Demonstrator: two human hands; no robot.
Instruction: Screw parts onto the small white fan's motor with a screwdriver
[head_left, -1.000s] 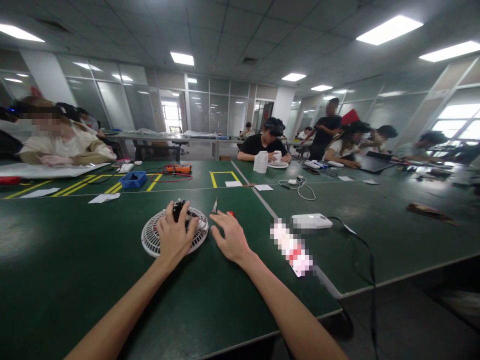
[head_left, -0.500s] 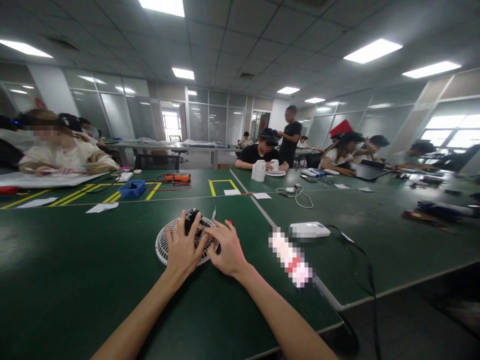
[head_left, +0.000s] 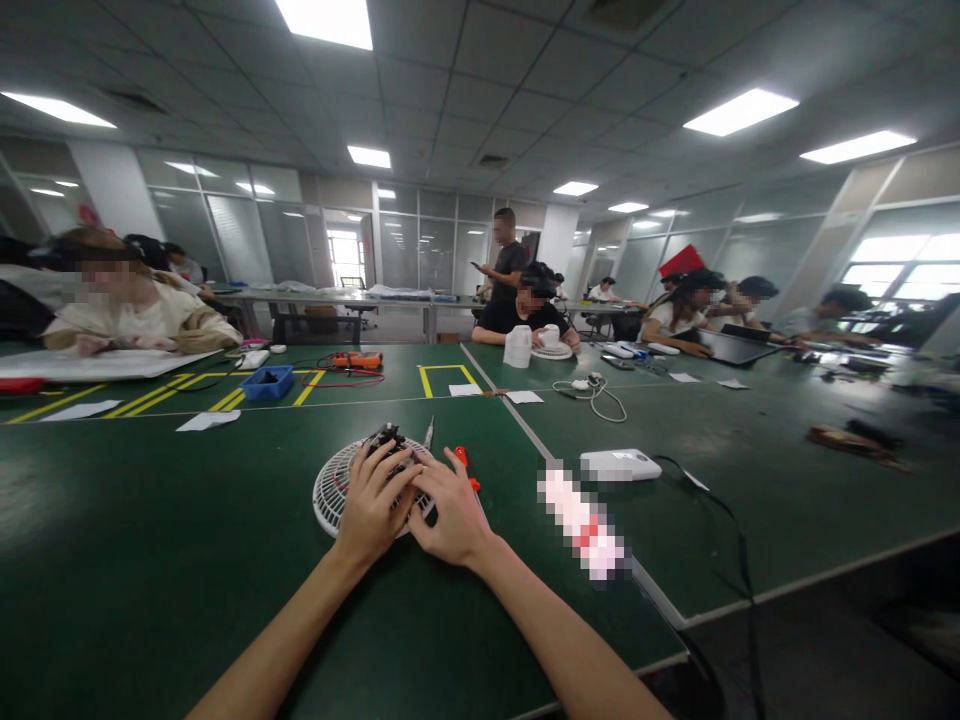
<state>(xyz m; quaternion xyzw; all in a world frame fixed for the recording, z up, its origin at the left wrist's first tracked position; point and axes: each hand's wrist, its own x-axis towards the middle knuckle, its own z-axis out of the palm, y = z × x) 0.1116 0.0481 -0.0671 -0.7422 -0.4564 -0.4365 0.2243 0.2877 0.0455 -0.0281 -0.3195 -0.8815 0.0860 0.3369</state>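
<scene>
A round white fan grille lies on the green table, with a black mechanism on it. My left hand rests over the mechanism, its fingers close together and curled round its near side. From the right, my right hand meets it, thumb and index finger bent into a pinch. Whatever is between those fingertips is hidden. Just beyond the right hand are a red-orange handled tool and a thin pointed metal tool.
A blue bin, an orange meter with leads and paper slips stand farther back. On the right are a white power bank with a black cable and a coiled white cord. A person works across the table.
My left hand's spread fingers have drawn together and curled over the mechanism. My right hand shifted slightly, showing more of the red-orange tool. The standing person in the background moved left.
</scene>
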